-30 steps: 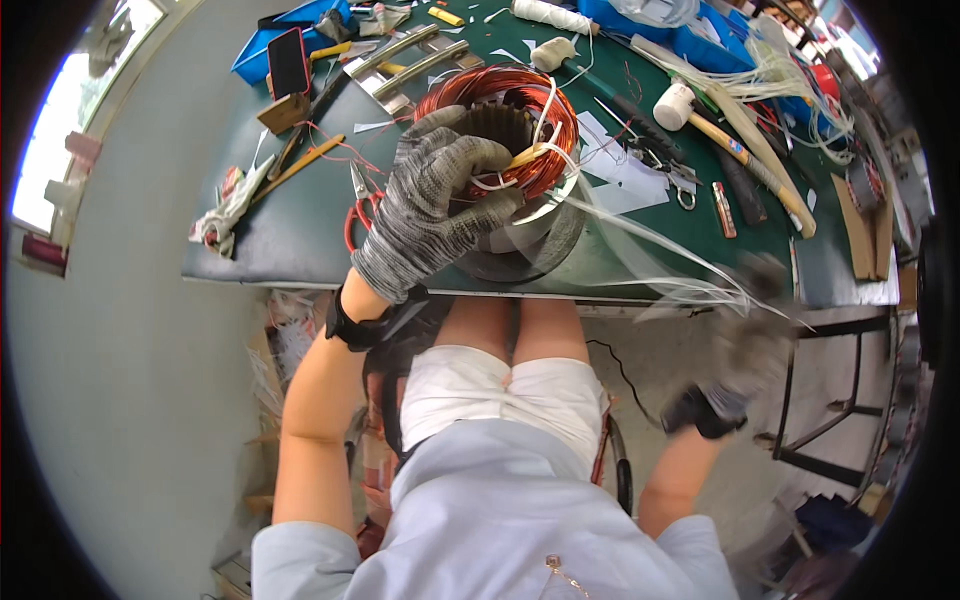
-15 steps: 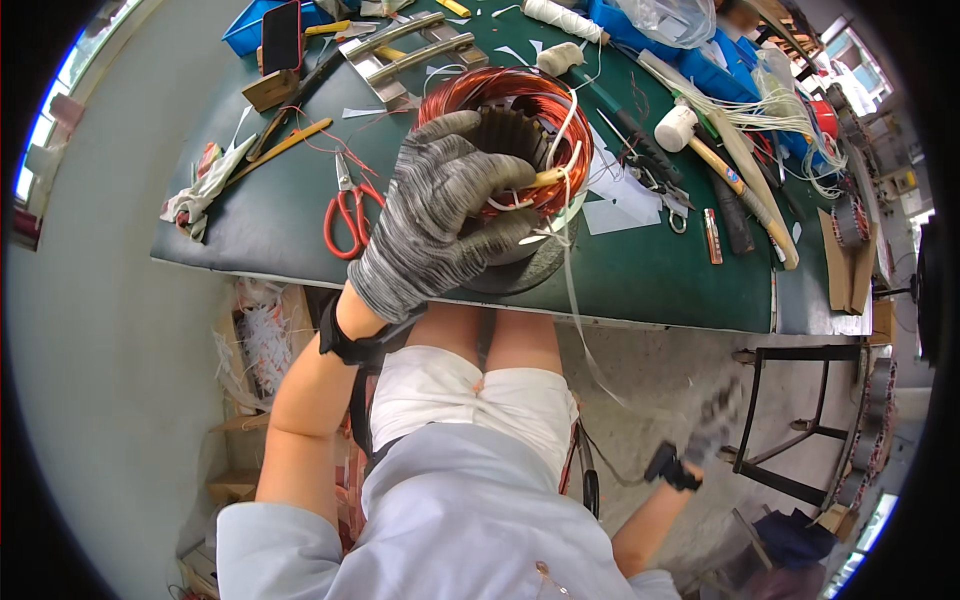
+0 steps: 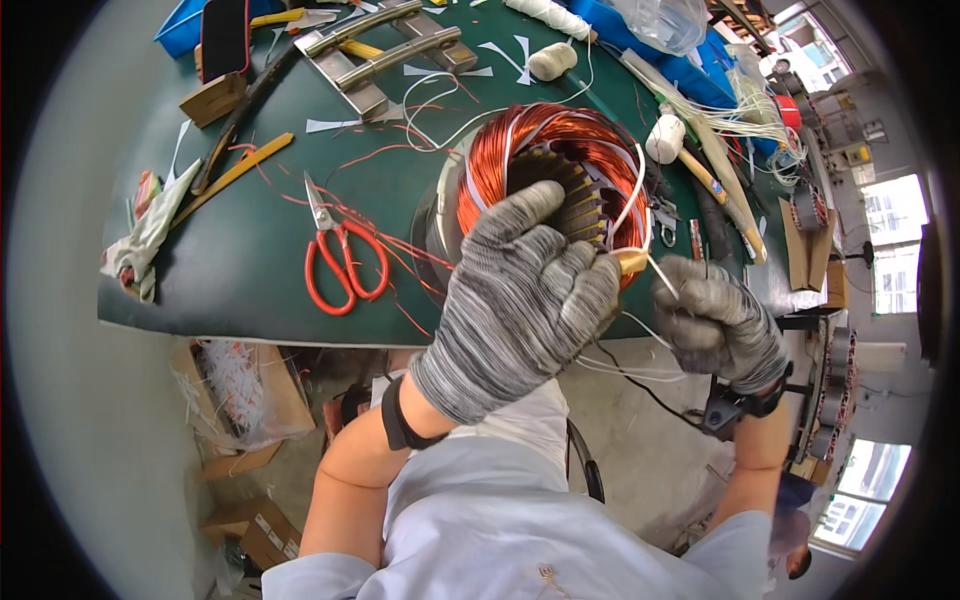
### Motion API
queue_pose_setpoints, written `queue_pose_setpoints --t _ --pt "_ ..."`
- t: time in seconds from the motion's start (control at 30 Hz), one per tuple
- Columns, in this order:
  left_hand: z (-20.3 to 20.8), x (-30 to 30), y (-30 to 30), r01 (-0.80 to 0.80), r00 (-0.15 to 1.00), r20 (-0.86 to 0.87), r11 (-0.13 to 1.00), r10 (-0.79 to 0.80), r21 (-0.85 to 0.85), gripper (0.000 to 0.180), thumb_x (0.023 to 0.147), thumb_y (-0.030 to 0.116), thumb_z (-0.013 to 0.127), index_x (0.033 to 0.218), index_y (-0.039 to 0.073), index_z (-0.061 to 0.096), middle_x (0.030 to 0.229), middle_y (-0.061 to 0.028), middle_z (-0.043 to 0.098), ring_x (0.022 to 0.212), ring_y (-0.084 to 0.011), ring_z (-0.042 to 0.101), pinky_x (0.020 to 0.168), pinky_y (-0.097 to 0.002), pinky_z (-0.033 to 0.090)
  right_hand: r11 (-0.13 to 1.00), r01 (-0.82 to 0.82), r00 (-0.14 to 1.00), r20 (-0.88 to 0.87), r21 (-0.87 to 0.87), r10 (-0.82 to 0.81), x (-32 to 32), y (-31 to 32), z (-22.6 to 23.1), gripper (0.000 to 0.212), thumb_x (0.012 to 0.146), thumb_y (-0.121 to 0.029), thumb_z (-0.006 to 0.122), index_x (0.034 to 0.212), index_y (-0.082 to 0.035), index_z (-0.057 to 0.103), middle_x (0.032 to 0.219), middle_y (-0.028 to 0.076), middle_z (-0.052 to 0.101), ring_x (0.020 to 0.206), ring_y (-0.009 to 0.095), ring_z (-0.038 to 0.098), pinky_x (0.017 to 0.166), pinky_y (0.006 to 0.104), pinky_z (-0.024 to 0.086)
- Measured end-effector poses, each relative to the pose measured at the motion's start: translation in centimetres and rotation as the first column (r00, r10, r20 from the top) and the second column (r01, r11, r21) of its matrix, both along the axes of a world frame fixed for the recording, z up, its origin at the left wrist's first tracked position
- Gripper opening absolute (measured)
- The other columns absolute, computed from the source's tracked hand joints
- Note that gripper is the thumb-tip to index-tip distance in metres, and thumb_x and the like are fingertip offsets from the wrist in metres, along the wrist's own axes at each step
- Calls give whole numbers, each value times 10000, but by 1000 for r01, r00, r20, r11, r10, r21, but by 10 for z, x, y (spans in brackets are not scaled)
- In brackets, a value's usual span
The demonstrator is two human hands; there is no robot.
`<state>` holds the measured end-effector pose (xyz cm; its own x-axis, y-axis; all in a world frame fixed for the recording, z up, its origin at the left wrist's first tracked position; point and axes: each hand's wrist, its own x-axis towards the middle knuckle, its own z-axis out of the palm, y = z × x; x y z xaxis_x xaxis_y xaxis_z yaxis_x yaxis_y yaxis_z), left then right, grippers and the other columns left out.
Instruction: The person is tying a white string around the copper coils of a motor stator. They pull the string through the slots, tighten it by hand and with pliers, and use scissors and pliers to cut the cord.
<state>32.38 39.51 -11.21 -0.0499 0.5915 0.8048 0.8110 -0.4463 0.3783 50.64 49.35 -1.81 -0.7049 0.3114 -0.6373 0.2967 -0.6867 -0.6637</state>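
A motor stator (image 3: 487,177), with a thick ring of copper windings around a slotted core, sits tilted at the table's near edge. My left hand (image 3: 515,300), in a grey striped glove, is closed over its near rim. A short yellow piece (image 3: 631,261) shows beside those fingers at the rim; its near end is hidden. To the right, my right hand (image 3: 722,325), gloved alike, has its fingers closed on a white cord (image 3: 662,278) that runs from the yellow piece. Another white lead (image 3: 634,200) curves over the winding's right side.
Red-handled scissors (image 3: 345,262) lie left of the stator among thin red wires. Behind it are a metal frame with two bars (image 3: 375,62) and a roll of white cord (image 3: 548,15). A white-headed mallet (image 3: 668,138) and blue bins (image 3: 700,72) are at the right.
My right hand has come up from low at the right to the stator and now grips the cord. The stator has shifted and turned; the view has moved too.
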Motion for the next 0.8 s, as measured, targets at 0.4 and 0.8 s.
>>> queue_pose_setpoints --t 0.4,0.8 --pt "2 -8 6 55 996 63 998 -57 30 335 576 185 770 847 115 587 732 5 598 681 -185 576 883 -411 409 865 98 956 -288 492 56 -71 19 43 407 959 -164 348 1259 108 312 561 -92 283 341 -14 197 286 161 169" --pt "4 -25 1 63 997 37 996 -65 55 304 640 228 741 876 95 602 775 -68 597 872 -293 543 872 -443 373 675 158 886 -405 720 225 -26 -47 -14 307 852 -355 585 847 -50 551 688 32 543 546 82 489 498 211 399"
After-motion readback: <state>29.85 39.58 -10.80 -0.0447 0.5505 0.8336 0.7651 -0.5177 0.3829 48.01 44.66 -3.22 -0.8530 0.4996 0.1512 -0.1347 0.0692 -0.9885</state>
